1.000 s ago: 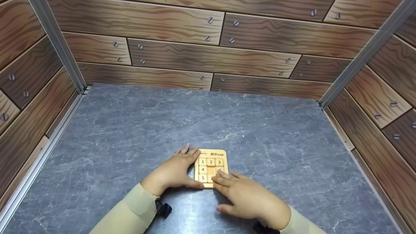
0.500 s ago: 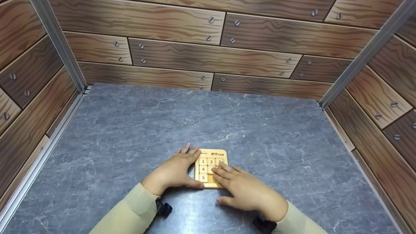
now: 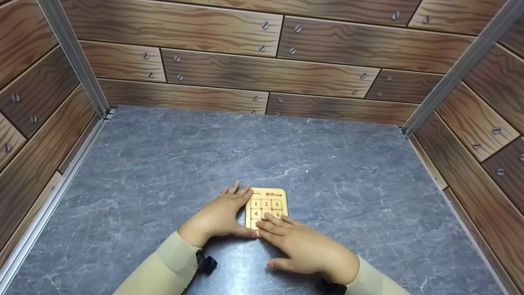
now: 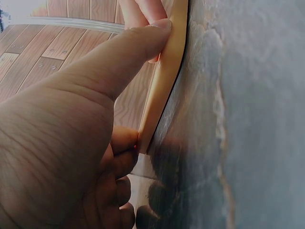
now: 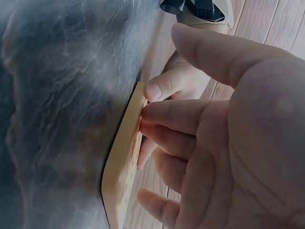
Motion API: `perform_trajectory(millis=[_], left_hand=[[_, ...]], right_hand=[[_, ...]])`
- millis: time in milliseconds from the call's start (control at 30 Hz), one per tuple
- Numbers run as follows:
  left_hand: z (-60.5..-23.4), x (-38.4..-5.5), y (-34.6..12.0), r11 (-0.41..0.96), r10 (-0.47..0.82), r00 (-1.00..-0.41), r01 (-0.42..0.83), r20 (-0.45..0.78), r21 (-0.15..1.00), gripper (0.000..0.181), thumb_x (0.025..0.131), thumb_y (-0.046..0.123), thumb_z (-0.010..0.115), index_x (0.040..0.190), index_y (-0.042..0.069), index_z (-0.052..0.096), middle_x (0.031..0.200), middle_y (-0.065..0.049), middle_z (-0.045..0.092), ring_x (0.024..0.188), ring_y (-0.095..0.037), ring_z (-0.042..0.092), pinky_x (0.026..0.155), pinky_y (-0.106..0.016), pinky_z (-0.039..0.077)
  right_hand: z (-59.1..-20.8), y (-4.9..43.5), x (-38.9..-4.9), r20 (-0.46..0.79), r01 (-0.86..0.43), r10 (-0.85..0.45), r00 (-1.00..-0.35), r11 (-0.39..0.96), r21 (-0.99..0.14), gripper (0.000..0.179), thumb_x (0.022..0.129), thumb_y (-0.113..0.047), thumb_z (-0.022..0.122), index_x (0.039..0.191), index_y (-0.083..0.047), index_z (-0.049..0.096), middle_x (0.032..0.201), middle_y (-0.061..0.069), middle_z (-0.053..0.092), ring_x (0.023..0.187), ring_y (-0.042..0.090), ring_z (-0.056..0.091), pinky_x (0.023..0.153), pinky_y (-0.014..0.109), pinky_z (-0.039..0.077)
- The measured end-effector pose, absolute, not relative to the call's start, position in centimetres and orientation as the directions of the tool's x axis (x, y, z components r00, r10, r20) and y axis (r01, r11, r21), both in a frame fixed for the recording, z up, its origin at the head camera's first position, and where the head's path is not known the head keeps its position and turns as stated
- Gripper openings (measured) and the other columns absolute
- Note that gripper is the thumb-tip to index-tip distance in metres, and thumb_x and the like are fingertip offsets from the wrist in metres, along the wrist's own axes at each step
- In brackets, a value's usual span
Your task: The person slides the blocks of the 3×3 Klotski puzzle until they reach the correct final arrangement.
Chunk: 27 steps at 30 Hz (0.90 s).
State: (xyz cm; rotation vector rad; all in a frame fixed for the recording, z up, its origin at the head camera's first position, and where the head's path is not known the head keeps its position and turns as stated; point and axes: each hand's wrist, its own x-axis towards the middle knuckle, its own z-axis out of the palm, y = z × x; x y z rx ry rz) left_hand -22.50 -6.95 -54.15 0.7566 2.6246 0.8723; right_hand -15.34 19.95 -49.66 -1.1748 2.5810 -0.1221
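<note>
A yellow number slide puzzle (image 3: 262,191) lies flat on the table. Tiles 1, 2, 3, 4 and 6 are readable; fingers cover the middle and most of the bottom row. My left hand (image 3: 221,213) holds the puzzle along its left side, thumb at the bottom left corner and fingertips near the top left. In the left wrist view, that thumb presses on the puzzle's edge (image 4: 164,81). My right hand (image 3: 303,246) reaches in from the lower right, its extended fingers touching the lower tiles. Its thumb is spread away, off the puzzle, as the right wrist view also shows.
The grey marbled table (image 3: 204,143) spreads around the puzzle. Wood-patterned walls (image 3: 262,65) stand at the back and both sides, with metal posts (image 3: 75,57) at the corners. Each wrist wears a black camera mount (image 3: 206,263).
My right hand's fingers have shifted across the lower tiles, lately to the left. The gap went from the centre to the bottom row; now it is hidden. My left hand stays put.
</note>
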Motion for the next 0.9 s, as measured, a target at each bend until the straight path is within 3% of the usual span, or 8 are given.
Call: perform_trajectory(millis=[500,900], left_hand=[[-54.2,-22.6,-7.0,0.695,0.546,-0.83,0.371,-0.116,0.616,0.129,0.08,0.067,0.096,0.179,0.013,0.033,0.189,-0.003,0.025,0.18,-0.035,0.009,0.148,-0.06,0.013],[-54.1,-22.5,-6.9,0.697,0.554,-0.825,0.387,-0.111,0.603,0.128,0.081,0.068,0.095,0.179,0.012,0.034,0.189,-0.003,0.025,0.18,-0.036,0.01,0.148,-0.061,0.012]], right_hand=[[-48.0,20.5,-15.1,-0.31,-0.632,-0.667,-0.678,0.744,-0.217,0.079,0.108,-0.056,0.071,0.17,-0.01,0.053,0.183,0.0,0.042,0.175,0.029,0.033,0.143,0.063,0.028],[-50.5,19.9,-16.4,-0.234,-0.673,-0.715,-0.659,0.699,-0.241,0.088,0.11,-0.067,0.06,0.178,-0.015,0.038,0.19,-0.002,0.024,0.179,0.028,0.02,0.146,0.06,0.021]])
